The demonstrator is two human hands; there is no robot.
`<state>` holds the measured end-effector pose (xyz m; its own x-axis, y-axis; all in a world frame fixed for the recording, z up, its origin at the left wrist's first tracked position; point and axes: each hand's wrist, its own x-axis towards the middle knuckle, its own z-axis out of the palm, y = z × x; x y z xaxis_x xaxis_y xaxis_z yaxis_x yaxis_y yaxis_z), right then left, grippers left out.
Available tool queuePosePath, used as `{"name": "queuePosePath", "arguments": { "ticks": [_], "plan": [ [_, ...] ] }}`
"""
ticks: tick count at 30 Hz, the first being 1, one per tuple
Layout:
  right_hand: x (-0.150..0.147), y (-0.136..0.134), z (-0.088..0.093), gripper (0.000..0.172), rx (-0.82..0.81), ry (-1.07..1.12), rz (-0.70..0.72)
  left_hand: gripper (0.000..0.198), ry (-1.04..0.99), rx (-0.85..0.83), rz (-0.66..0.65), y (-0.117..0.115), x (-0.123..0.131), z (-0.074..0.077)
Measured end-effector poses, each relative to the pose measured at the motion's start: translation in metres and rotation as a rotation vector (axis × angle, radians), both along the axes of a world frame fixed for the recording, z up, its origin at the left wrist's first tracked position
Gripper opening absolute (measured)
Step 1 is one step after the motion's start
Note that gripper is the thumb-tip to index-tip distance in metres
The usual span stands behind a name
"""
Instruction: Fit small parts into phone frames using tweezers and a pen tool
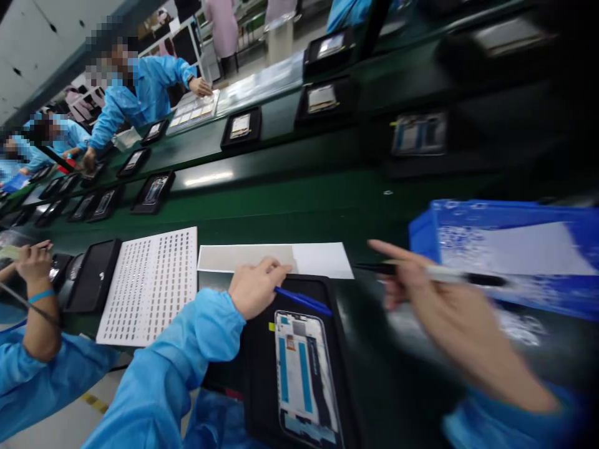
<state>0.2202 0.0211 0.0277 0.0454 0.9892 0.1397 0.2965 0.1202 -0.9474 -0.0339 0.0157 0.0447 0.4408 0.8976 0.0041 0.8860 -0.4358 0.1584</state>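
My left hand has its fingers closed at the near edge of a long white strip sheet, where a beige film on it ends. Touching or just beside those fingers is the end of a blue stick, which lies across a black tray. In that tray sits an opened phone frame with blue strips and a yellow tab. Smeared by motion, my right hand grips a slim pen-like tool with a black point and pale body, index finger stretched out.
A blue bin holding clear scraps and white paper stands right. Left are a white sheet of small dark pieces, a black tray and a co-worker's hand. Trays with phone parts line the green bench; another co-worker works across.
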Motion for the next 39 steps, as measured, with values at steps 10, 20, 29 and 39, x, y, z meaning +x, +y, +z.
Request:
{"name": "queuePosePath", "arguments": {
  "ticks": [10,20,29,39],
  "plan": [
    [-0.056,0.044,-0.032,0.031,-0.19,0.022,-0.031,0.02,0.076,-0.035,-0.076,0.029,0.012,-0.01],
    [-0.067,0.043,-0.029,0.026,-0.14,-0.058,-0.066,0.024,0.121,-0.043,-0.076,0.031,0.014,-0.01],
    [-0.058,0.02,-0.023,0.045,-0.183,0.323,-0.185,0.024,-0.077,-0.045,0.016,0.028,0.007,-0.005],
    [-0.059,-0.06,-0.014,0.04,-0.205,0.074,-0.091,0.011,-0.4,-0.56,0.01,0.001,0.008,-0.001]
  ]
}}
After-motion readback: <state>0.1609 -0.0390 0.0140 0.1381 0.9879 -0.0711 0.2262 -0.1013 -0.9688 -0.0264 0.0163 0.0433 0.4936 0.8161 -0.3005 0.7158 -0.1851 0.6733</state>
